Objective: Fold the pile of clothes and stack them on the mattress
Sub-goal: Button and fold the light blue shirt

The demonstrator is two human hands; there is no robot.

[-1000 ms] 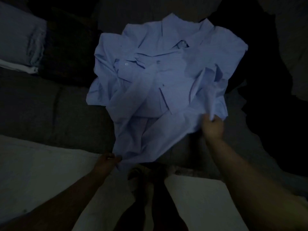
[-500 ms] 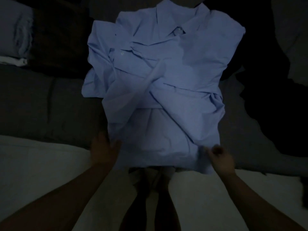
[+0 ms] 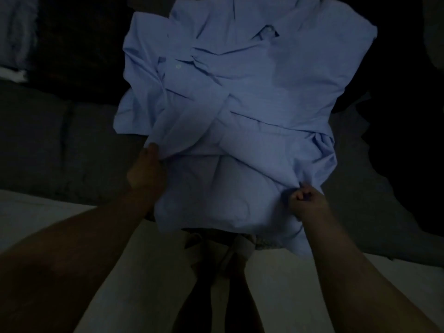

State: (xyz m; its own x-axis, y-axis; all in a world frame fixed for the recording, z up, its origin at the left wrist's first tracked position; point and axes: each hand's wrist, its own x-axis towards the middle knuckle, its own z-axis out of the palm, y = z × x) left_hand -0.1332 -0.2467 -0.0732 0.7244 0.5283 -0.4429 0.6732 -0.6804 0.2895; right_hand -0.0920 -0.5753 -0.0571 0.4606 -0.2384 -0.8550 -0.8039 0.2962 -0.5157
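Left hand (image 3: 146, 171): at the shirt's left side edge, thumb on top and fingers hidden under the cloth, gripping a fold of the near-left portion; forearm runs in from the lower left, wrist roughly level with the mattress edge

Right hand (image 3: 306, 200): fist-like, fingers curled tight round a gathered pinch of fabric at the shirt's near-right portion; forearm enters from the lower right, steeper than the left

Blue shirt (image 3: 240, 104): light blue button-up, lying front up on the dark mattress cover (image 3: 60, 145), collar (image 3: 266, 32) at the far end, hem toward the person; long axis runs straight away from the body, between the two arms. Sleeves crossed over the chest, surface much creased. Near hem overhangs the mattress edge toward the legs

Governing relation: the bulk of the shirt lies ahead of both hands, which bracket its lower third on either side; left hand sits slightly farther forward than the right. Judged: a lengthwise fold, hem carried up toward the collar, is the likely move, and both grips suit it

Folded garments (image 3: 16, 39): pale stack at the far left, well apart from the shirt

Dark clothes (image 3: 396, 104): heap to the right, detail lost in the dim light
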